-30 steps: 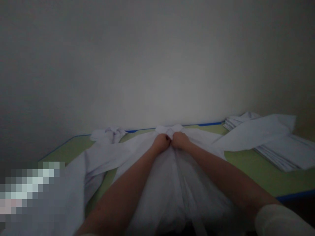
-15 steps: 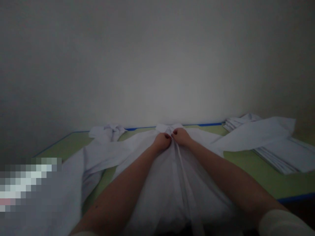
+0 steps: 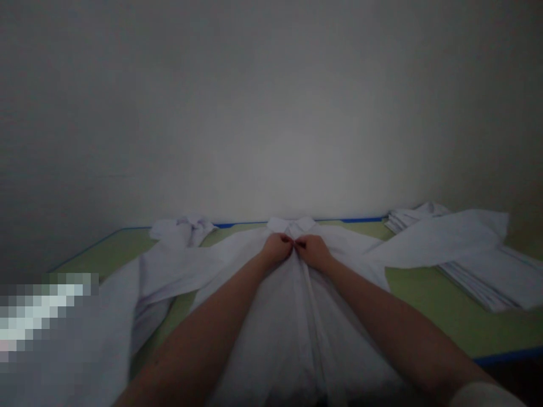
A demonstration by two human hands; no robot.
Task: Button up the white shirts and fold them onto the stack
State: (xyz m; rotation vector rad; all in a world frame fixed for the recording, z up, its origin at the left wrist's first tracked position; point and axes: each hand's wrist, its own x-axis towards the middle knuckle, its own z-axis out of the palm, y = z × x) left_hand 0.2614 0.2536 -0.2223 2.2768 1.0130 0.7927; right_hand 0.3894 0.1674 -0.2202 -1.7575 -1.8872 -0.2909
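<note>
A white shirt lies spread front-up on the green table, its collar at the far edge by the wall. My left hand and my right hand meet just below the collar. Both are closed, each pinching the shirt's front placket, fingertips almost touching. One sleeve stretches to the right, the other to the left.
A stack of folded white cloth sits at the right of the table, partly under the right sleeve. A bunched white cloth lies at the far left by the wall. More white fabric hangs at the near left. The table has a blue edge.
Both hands slid a little toward me down the shirt front, from the collar to just below it, staying pinched together. The view shifted slightly.
</note>
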